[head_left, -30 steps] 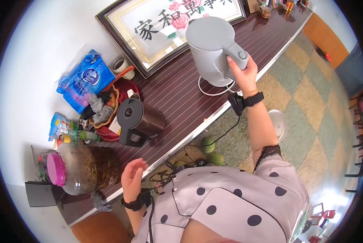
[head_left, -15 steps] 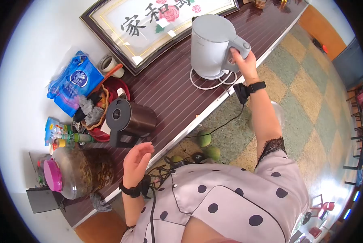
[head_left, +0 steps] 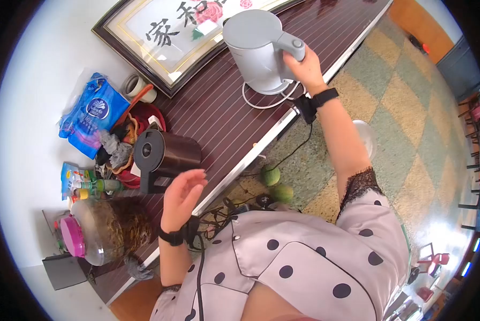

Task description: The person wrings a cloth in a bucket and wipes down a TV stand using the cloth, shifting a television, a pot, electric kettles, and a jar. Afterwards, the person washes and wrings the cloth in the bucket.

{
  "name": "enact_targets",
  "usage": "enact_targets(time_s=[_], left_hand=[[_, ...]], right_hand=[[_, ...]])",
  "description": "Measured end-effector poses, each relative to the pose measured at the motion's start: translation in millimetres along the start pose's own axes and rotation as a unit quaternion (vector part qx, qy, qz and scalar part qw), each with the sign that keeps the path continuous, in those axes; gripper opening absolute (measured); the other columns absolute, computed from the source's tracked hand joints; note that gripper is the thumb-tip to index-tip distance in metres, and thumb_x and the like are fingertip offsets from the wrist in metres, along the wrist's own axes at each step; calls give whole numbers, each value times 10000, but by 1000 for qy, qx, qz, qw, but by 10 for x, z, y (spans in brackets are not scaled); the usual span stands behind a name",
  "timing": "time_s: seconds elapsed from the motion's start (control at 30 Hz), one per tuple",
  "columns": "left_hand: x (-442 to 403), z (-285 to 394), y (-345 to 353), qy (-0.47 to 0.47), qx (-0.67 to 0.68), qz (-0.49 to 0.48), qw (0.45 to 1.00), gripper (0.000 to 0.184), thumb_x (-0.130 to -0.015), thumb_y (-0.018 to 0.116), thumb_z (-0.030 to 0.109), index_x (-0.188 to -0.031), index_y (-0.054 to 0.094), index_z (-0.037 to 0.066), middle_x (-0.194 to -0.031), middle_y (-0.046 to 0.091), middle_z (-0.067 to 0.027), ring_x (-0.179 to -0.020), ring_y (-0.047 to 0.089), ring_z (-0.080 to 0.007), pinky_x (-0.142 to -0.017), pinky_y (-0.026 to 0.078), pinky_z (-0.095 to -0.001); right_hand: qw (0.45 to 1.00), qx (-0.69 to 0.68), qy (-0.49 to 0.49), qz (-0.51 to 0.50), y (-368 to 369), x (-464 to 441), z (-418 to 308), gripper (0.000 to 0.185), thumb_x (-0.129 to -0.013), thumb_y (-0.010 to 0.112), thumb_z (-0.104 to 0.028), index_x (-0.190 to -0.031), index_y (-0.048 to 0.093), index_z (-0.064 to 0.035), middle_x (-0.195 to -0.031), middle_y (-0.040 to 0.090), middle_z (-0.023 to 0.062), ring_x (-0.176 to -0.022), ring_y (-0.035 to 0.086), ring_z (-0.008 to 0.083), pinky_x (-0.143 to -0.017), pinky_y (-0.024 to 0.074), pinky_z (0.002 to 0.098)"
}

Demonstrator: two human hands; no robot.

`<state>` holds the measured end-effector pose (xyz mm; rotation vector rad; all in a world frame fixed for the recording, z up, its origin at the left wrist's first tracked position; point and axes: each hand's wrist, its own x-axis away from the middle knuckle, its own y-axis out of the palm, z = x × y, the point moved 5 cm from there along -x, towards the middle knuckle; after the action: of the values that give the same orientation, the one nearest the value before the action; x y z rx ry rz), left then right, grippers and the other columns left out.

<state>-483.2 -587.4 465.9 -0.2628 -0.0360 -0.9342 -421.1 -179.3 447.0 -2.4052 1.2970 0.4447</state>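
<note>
My right hand (head_left: 305,68) is wrapped round the handle of a light grey kettle (head_left: 256,59), which stands upright with its white cord (head_left: 261,106) looped at its base on the dark striped table (head_left: 218,117). Near the table's front edge my left hand (head_left: 182,197) is held with its fingers apart and nothing in it. Just beyond that hand sits a dark brown jug (head_left: 178,152) with a black lid and handle. Whether the hand touches the jug's handle, I cannot tell.
A framed calligraphy picture (head_left: 170,40) leans on the wall. To the left are a blue tissue pack (head_left: 94,117), a red basket (head_left: 157,113) with small items, bottles (head_left: 107,185) and a large jar (head_left: 108,230) with a pink lid. Green round fruit (head_left: 271,175) lies on the floor.
The view has shifted, and the picture and jug now appear further left. My left hand has risen closer to the jug. My right hand still grips the kettle handle.
</note>
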Motion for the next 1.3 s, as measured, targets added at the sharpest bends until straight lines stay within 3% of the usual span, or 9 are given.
enact_targets(time_s=[0.4, 0.6, 0.63, 0.7, 0.83, 0.97, 1.2, 1.23, 1.3], left_hand=[[-42, -49, 2, 1, -2, -30, 1000, 297, -893, 517, 24, -1187, 515, -16, -1088, 582, -77, -993, 582, -161, -890, 446, -286], [37, -89, -57, -4, -9, -12, 1000, 294, -899, 510, 23, -1190, 515, -17, -1104, 577, -77, -988, 583, -160, -894, 444, -283], [69, -117, -67, -6, -3, -8, 1000, 291, -901, 507, 23, -1189, 514, -17, -1105, 576, -79, -990, 583, -162, -896, 444, -284], [141, -169, -80, -6, 7, -3, 1000, 289, -903, 504, 22, -1188, 514, -17, -1106, 575, -80, -991, 583, -164, -898, 444, -286], [269, -269, -121, -31, 55, 24, 998, 290, -879, 527, -2, -1168, 533, -21, -1081, 583, -89, -979, 591, -160, -858, 456, -274], [367, -288, -120, -45, 63, 32, 996, 298, -881, 524, 0, -1177, 525, -22, -1083, 581, -86, -979, 591, -154, -857, 450, -265], [581, -326, -243, -41, 55, 66, 995, 294, -887, 519, 10, -1180, 520, -15, -1084, 580, -84, -980, 591, -156, -854, 456, -268], [628, -353, -347, -38, 64, 102, 992, 288, -891, 517, 15, -1178, 521, -10, -1084, 579, -81, -975, 592, -160, -853, 461, -272], [756, -424, -589, -31, 67, 183, 980, 287, -900, 518, 33, -1185, 511, 3, -1090, 570, -72, -959, 589, -162, -841, 476, -280]], right_hand=[[992, 21, 59, 111, -182, -42, 449, 346, -756, 612, -229, -1018, 613, -3, -872, 648, 100, -790, 602, 144, -733, 480, 296], [998, 38, 13, -40, -300, 119, 419, 711, -680, 803, -377, -1185, 486, 9, -970, 601, 99, -945, 575, 176, -791, 471, 303], [998, -51, -4, -45, -275, 228, 367, 726, -673, 804, -374, -1190, 482, 20, -1004, 596, 140, -998, 558, 224, -835, 460, 326], [988, 138, -14, -61, -370, 358, 878, 769, -655, 809, -377, -1212, 468, 29, -1063, 587, 195, -1072, 532, 311, -880, 443, 368], [973, 209, -9, -97, -308, 498, 1355, 803, -628, 819, -383, -1222, 474, 32, -1066, 601, 223, -1045, 561, 339, -868, 453, 389], [978, 126, 124, -110, -98, 443, 1269, 881, -601, 839, -385, -1278, 465, 37, -1008, 647, 198, -963, 627, 251, -832, 481, 347], [934, 2, 324, -151, 61, 457, 1137, 1042, -595, 864, -355, -1419, 306, -48, -1217, 549, 142, -1050, 570, 179, -765, 526, 323], [939, -47, 305, -152, 82, 459, 1211, 866, -673, 823, -322, -1384, 364, -136, -1123, 563, 35, -949, 547, 144, -700, 506, 317], [921, -91, 336, -176, 54, 459, 1217, 834, -704, 803, -293, -1389, 353, -139, -1109, 562, 16, -927, 536, 132, -704, 510, 311]])
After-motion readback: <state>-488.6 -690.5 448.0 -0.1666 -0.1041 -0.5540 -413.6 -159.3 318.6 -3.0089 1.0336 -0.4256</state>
